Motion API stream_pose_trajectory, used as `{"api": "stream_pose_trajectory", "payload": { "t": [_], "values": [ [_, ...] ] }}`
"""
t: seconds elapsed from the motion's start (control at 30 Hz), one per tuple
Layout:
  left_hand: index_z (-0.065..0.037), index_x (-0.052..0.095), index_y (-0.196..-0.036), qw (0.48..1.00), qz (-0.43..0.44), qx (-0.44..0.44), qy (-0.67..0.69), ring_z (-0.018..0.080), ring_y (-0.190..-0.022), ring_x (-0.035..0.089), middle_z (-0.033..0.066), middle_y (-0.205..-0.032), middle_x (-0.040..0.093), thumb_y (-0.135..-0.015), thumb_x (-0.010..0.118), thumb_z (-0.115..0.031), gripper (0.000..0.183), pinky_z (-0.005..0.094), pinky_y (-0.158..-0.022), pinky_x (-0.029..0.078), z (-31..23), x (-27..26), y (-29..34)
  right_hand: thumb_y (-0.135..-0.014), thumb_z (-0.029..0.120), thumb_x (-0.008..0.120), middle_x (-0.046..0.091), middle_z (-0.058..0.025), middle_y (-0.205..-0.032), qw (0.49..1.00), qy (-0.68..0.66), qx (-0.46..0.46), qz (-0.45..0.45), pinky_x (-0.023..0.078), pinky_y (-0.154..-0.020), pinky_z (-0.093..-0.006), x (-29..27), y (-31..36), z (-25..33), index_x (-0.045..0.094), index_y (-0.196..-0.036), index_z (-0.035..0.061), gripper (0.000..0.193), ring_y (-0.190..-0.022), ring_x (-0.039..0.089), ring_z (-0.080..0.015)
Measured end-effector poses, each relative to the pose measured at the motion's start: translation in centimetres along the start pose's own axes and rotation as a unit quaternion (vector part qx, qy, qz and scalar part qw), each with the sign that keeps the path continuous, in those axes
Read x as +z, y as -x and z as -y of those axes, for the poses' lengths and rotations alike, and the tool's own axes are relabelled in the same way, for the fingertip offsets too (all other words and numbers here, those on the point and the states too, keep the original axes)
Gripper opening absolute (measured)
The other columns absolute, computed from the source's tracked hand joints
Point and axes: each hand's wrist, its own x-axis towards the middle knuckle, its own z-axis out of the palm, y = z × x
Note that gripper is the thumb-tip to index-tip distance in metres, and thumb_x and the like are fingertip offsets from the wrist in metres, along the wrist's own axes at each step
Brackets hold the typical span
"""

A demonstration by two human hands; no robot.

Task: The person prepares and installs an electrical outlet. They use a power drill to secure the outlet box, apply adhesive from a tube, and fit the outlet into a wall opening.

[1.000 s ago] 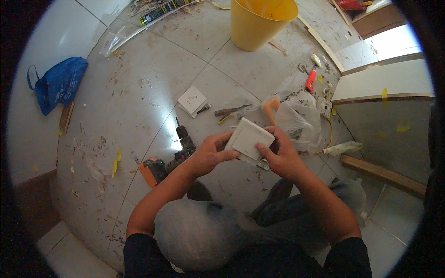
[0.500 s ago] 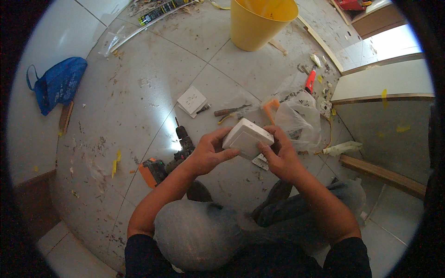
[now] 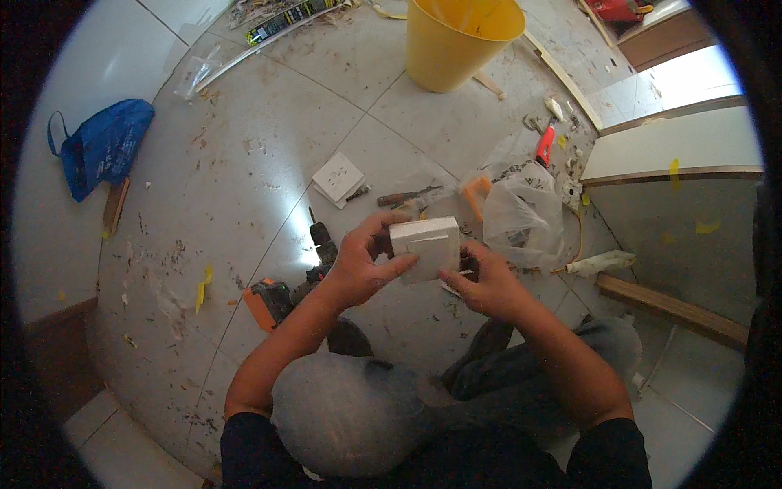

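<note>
Between my two hands, above the floor and in front of my knees, is a white square wall switch box (image 3: 427, 254). My left hand (image 3: 363, 265) is closed on its left side, thumb on the near face. Closed on the right side is my right hand (image 3: 490, 284), its thumb near the lower right corner. The fingers behind the box are partly hidden. On the tiles beyond lies a white wall socket plate (image 3: 338, 177), with a screwdriver (image 3: 397, 198) to its right. A cordless drill (image 3: 270, 301) with an orange battery lies beside my left forearm.
A clear plastic bag (image 3: 525, 220) and an orange piece (image 3: 475, 196) lie to the right, near a red-handled tool (image 3: 546, 147). Farther off stands a yellow bucket (image 3: 444, 57). A blue bag (image 3: 106, 151) leans at the left wall. A wooden strip (image 3: 672, 311) lies at right.
The switch box has turned in my hands, so its upper edge now lies nearly level and faces up more. My right hand has shifted its grip slightly lower on the box.
</note>
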Motion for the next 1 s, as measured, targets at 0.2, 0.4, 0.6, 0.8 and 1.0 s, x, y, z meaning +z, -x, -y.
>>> {"api": "stream_pose_trajectory", "payload": {
  "t": [0.2, 0.4, 0.6, 0.8, 1.0],
  "values": [
    [-0.006, 0.056, -0.138, 0.980, 0.095, 0.006, -0.174, 0.0181, -0.088, 0.065, 0.0125, -0.106, 0.070, -0.076, 0.083, -0.019, 0.069, 0.0332, -0.081, 0.054, -1.5, -0.2, -0.4, -0.096, 0.011, 0.075, 0.063, -0.0136, -0.128, 0.998, -0.058, -0.005, 0.020, 0.055, -0.098, -0.0381, 0.7, 0.6, 2.0, 0.051, -0.140, 0.0004, 0.051, -0.117, 0.064, -0.0217],
    [-0.006, 0.056, -0.138, 0.987, 0.083, 0.014, -0.137, 0.0209, -0.097, 0.066, 0.0130, -0.106, 0.069, -0.074, 0.086, -0.019, 0.072, 0.0357, -0.089, 0.053, -2.3, 0.0, -0.1, -0.097, 0.004, 0.072, 0.060, -0.0110, -0.134, 0.990, -0.093, -0.008, 0.101, 0.051, -0.103, -0.0376, 0.6, 0.1, -0.4, 0.047, -0.142, 0.0042, 0.052, -0.121, 0.061, -0.0192],
    [-0.005, 0.062, -0.128, 0.984, 0.040, 0.080, -0.156, 0.0199, -0.105, 0.067, 0.0104, -0.114, 0.069, -0.076, 0.089, -0.016, 0.060, 0.0361, -0.097, 0.052, -1.5, -0.3, 0.7, -0.097, 0.000, 0.068, 0.061, -0.0068, -0.132, 0.978, -0.190, -0.066, 0.047, 0.049, -0.105, -0.0381, 1.2, 0.5, 0.7, 0.047, -0.140, 0.0077, 0.049, -0.125, 0.058, -0.0178],
    [-0.006, 0.066, -0.120, 0.975, 0.044, 0.120, -0.184, 0.0175, -0.111, 0.066, 0.0087, -0.118, 0.069, -0.080, 0.089, -0.015, 0.047, 0.0352, -0.099, 0.053, -1.3, -1.0, 0.5, -0.098, 0.002, 0.068, 0.060, -0.0074, -0.134, 0.979, -0.178, -0.086, 0.045, 0.051, -0.104, -0.0381, 1.1, 0.4, 0.7, 0.046, -0.141, 0.0077, 0.049, -0.123, 0.059, -0.0182],
    [-0.006, 0.054, -0.142, 0.989, 0.068, -0.028, -0.131, 0.0232, -0.126, 0.061, 0.0121, -0.133, 0.064, -0.077, 0.092, -0.018, 0.076, 0.0418, -0.110, 0.048, -1.6, -1.1, 0.6, -0.102, 0.009, 0.065, 0.060, -0.0120, -0.136, 0.975, -0.209, -0.041, 0.067, 0.057, -0.093, -0.0396, 1.5, 0.5, 0.5, 0.042, -0.146, 0.0048, 0.051, -0.118, 0.061, -0.0217]
  ]
}}
